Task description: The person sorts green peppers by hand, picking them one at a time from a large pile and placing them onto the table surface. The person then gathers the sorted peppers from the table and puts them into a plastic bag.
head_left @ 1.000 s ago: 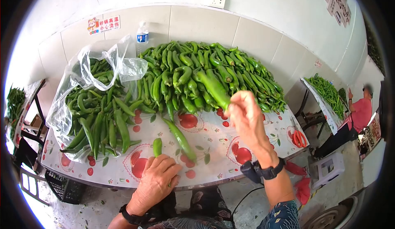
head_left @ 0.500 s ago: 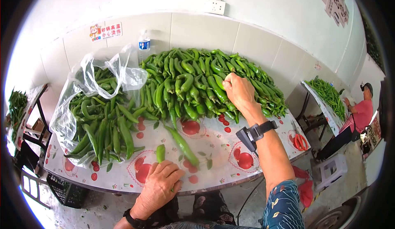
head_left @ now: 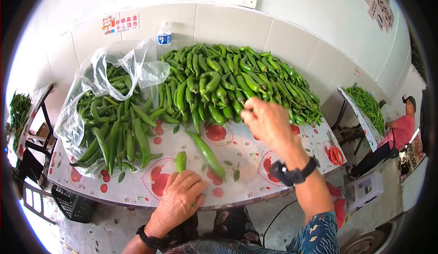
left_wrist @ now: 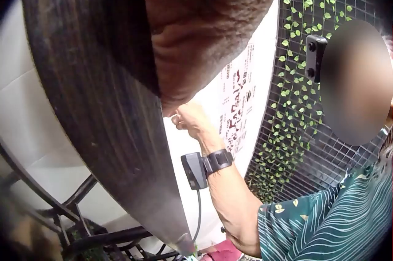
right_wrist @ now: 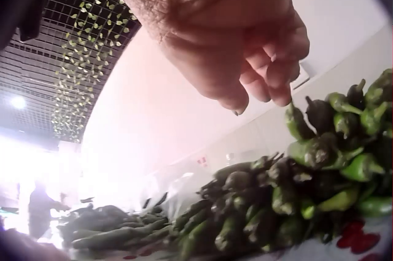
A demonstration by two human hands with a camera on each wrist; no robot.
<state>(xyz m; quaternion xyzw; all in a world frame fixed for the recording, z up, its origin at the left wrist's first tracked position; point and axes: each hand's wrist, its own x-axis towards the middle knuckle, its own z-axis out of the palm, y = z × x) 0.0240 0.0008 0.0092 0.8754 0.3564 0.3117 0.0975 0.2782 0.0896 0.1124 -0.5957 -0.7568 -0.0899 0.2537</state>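
Note:
My left hand (head_left: 182, 191) rests at the table's near edge, its fingers curled round a green chili pepper (head_left: 181, 161) whose end sticks out above them. In the left wrist view the palm fills the top, beside the dark table edge (left_wrist: 92, 89). My right hand (head_left: 270, 122) is over the front of the big pepper pile (head_left: 246, 78), fingers loosely bent. Nothing shows between thumb and fingers in the right wrist view, where the hand (right_wrist: 227, 40) overlaps a pepper stem. A single long pepper (head_left: 206, 156) lies on the tablecloth between the hands.
A clear plastic bag (head_left: 68, 121) spills more peppers (head_left: 119, 140) at the left. A water bottle (head_left: 164, 39) stands behind against the wall. Red scissors (head_left: 336, 155) lie near the right edge. Another pepper-covered table (head_left: 365, 112) and a person (head_left: 402, 128) are farther right.
My right hand carried a large green pepper to the big pile, released it there, and has drawn back toward me. The left hand keeps its pepper in nearly the same place.

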